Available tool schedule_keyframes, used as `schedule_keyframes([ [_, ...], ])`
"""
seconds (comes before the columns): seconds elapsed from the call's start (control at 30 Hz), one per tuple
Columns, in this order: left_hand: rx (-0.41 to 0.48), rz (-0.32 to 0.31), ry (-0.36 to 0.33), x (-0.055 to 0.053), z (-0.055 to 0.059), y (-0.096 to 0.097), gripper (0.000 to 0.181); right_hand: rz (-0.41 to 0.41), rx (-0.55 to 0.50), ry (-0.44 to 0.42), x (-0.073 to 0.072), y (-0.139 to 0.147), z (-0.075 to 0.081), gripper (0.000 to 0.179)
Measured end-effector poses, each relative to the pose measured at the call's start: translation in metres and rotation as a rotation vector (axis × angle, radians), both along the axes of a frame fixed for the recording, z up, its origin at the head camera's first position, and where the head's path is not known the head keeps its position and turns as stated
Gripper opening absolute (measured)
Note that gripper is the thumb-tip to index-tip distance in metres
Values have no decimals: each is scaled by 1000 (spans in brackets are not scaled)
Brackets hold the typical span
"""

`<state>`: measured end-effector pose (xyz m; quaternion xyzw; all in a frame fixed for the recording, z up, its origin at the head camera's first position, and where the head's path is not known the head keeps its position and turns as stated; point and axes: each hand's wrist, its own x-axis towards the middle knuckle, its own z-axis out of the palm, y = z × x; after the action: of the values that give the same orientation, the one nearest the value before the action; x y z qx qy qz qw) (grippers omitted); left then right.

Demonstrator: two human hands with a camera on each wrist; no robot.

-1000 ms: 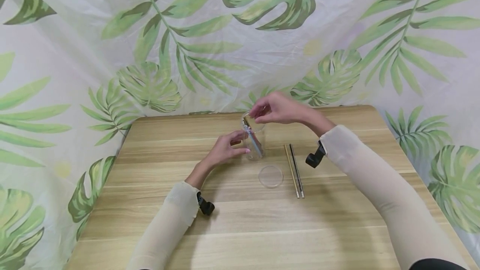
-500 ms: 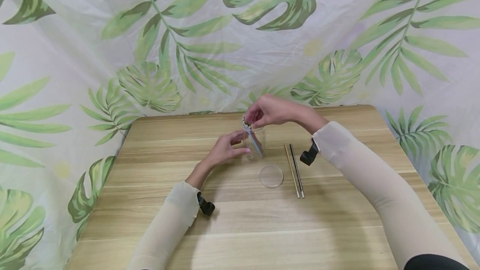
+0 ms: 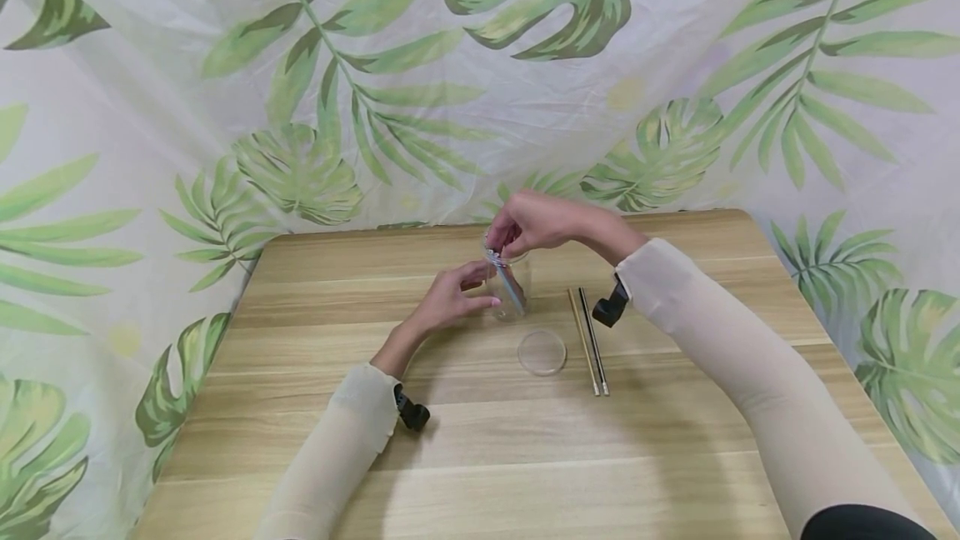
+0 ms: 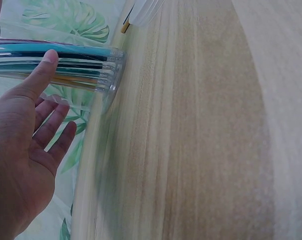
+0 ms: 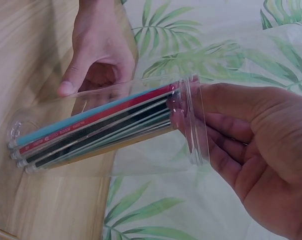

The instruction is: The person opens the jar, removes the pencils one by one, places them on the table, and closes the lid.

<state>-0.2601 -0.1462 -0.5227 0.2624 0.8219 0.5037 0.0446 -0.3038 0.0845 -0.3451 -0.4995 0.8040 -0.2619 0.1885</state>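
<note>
A clear plastic jar (image 5: 141,155) stands near the table's far edge, with several pencils (image 5: 96,120) leaning inside it. Blue, red, black, green and gold barrels show through the wall. My left hand (image 3: 444,297) holds the jar low on its left side, thumb in front and fingers behind. Over the open mouth, my right hand (image 3: 536,222) reaches in from above. In the right wrist view its fingertips pinch the pencils' upper ends just inside the rim; how many they grip cannot be told.
A round clear lid (image 3: 542,353) lies flat on the wooden table (image 3: 480,482), in front of the jar. To its right lie a gold pencil (image 3: 583,340) and a black pencil (image 3: 595,340), side by side. A leaf-patterned cloth (image 3: 405,140) hangs behind the table.
My right hand has moved left and slightly down, its fingertips now at the pencil tops in the jar's mouth. The left hand, jar, lid and loose pencils have stayed put.
</note>
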Motion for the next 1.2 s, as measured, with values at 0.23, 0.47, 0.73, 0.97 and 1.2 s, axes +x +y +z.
schedule_keyframes([
  [0.23,7,-3,2,-1,-1,0,66,4,7,-11,-2,0,-1,19],
  [0.47,-6,7,-7,1,2,1,66,-1,-5,-19,-4,1,-4,18],
  [0.73,-9,16,-17,1,2,1,65,6,0,-14,-3,2,-4,18],
  [0.97,25,11,-31,1,0,1,65,-6,-5,1,-1,2,-4,16],
  [1.2,37,7,-27,0,1,2,65,-32,-32,13,0,5,-8,12],
])
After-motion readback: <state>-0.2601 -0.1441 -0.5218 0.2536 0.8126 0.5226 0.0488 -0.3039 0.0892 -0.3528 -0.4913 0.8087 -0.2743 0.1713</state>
